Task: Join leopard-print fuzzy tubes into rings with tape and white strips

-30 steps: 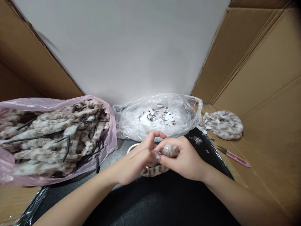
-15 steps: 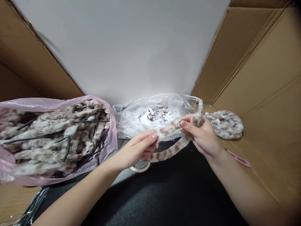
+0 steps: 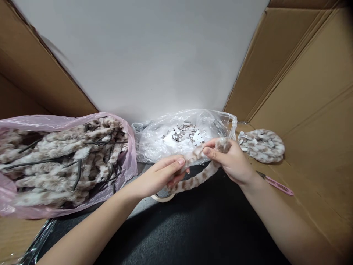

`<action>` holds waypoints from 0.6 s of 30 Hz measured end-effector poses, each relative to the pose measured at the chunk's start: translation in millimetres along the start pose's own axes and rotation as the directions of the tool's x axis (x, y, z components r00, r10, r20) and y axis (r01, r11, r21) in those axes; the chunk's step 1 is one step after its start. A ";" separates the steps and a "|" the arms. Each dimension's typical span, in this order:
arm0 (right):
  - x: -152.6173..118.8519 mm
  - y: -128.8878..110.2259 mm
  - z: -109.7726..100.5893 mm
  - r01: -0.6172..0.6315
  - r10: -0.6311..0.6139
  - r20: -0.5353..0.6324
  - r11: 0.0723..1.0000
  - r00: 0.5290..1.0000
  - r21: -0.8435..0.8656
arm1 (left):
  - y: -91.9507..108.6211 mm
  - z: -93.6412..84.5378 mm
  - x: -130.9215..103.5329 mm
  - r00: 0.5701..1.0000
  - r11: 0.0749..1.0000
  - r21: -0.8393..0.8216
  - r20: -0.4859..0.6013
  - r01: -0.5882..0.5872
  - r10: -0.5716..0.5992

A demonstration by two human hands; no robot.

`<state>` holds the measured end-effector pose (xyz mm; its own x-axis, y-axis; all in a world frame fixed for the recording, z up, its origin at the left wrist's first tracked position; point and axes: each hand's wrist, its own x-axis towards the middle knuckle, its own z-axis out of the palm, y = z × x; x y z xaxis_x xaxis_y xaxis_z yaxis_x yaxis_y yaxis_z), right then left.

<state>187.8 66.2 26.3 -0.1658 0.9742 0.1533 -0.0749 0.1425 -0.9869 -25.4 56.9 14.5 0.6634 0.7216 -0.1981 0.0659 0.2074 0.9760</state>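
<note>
A white fluffy strip with brown spots, a furry headband-like loop (image 3: 197,180), is held between both hands in front of the clear bag. My left hand (image 3: 168,171) pinches it on the left between thumb and fingers. Further right, my right hand (image 3: 228,158) grips the upper stretch and a bunched end above the fingers. The lower part of the loop curves beneath the hands. Behind them lies a clear plastic bag (image 3: 154,143) with many small white card tags (image 3: 179,134) in it.
At left, a pink plastic bag (image 3: 132,147) holds many similar furry strips (image 3: 63,151) with dark cords. A coiled furry bundle (image 3: 266,147) with white tags sits at right, near a pink-handled cutter (image 3: 278,186). A tape roll (image 3: 162,198) lies below my left hand. Cardboard walls (image 3: 303,92) flank both sides.
My right hand has moved left toward my left hand, shortening the stretch of furry strip between them. More of the pink cutter now shows beside my right wrist.
</note>
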 end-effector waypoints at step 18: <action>-9.4 15.2 19.8 -0.015 0.025 0.193 0.998 0.981 -0.056 | -2.6 1.4 -3.0 0.996 0.997 -0.077 0.089 0.018 -0.011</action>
<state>168.7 55.8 10.9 -0.3541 0.9254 0.1351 -0.0172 0.1380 -0.9903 -26.5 53.3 12.6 0.7263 0.6577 -0.2000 0.0204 0.2703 0.9626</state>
